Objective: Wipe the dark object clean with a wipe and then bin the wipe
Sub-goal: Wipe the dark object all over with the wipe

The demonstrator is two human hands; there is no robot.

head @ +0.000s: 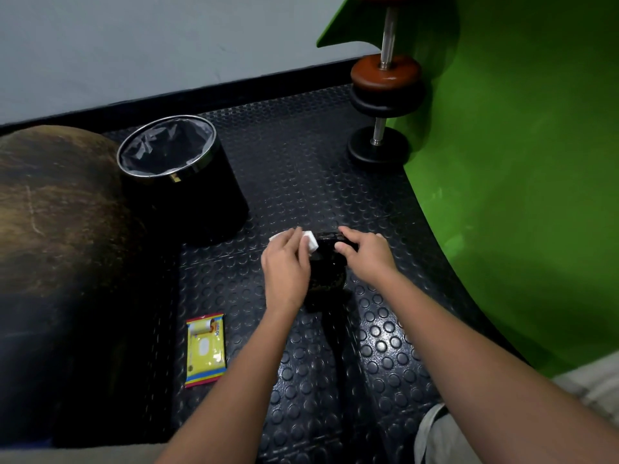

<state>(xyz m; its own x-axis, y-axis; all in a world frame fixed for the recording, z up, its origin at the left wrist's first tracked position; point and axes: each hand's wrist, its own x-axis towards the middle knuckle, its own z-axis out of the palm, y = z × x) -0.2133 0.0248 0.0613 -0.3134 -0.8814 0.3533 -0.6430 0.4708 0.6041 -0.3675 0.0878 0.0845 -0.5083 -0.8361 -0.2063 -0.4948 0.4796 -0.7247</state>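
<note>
Between the two hands, on the studded floor mat (301,155), lies the dark object (327,262); its long axis appears to run toward the person, though its dim outline is hard to trace. Left hand (284,267) pinches the white wipe (310,241) against the object's far left corner. Right hand (366,254) curls over the far right edge — a steadying grip. Wiping is judged under way. The bin (182,177) stands open to the far left — nearer the left hand, which carries the wipe.
</note>
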